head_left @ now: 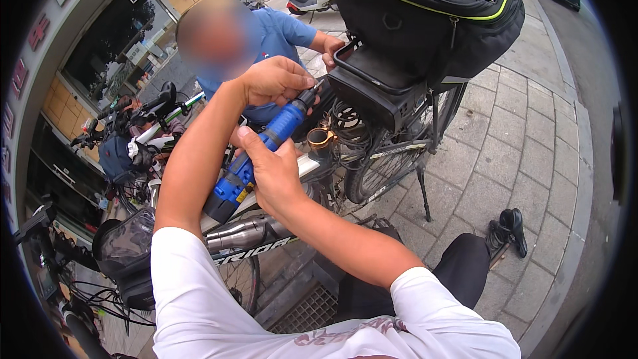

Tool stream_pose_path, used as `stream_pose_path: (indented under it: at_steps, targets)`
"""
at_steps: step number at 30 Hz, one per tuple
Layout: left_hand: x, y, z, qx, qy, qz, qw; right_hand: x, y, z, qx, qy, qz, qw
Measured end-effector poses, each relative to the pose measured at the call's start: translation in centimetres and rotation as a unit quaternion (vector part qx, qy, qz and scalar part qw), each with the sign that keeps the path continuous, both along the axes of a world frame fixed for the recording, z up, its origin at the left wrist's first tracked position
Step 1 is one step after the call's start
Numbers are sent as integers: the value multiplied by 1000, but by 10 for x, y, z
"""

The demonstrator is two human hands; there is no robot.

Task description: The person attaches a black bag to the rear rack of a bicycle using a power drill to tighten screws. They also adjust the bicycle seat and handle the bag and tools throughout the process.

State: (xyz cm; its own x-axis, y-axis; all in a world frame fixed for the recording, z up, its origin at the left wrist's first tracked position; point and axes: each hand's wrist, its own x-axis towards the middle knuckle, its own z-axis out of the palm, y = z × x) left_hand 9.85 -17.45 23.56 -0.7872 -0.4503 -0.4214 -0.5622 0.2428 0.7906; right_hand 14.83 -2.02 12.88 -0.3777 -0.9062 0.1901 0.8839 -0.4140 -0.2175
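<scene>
My right hand (276, 173) is wrapped round the body of a blue cordless screwdriver (282, 125), its thumb lying along the top. The tool slants up and to the right, with its black battery end low at the left. My left hand (276, 82) pinches close to the chuck at the front end; whether it grips the chuck or the thin metal bit is hard to make out. The bit points at the near end of a black box (372, 96) under the bicycle's rear rack (379, 73). A gap between bit and box cannot be judged.
A person in a blue shirt (279, 30) faces me, one hand (327, 46) at the rack. A large black bag (425, 20) sits on it. Coiled black cables (345, 119) and a gold clamp ring (320, 137) lie below. A kickstand (424, 193) stands on the paving; more bicycles crowd the left.
</scene>
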Motion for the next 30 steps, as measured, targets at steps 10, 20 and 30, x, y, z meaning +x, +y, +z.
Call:
stream_pose_path:
  at_steps: [10,20,30]
  targets:
    - [-5,21,5,-43,3,9,999,1,-6,-4,-22,-2,-5,1000]
    - [-8,20,1,-39,-2,16,999,-2,-6,-7,-24,-8,7,1000]
    - [-8,15,0,-48,3,-4,999,-5,-2,-3,-31,2,-7,999]
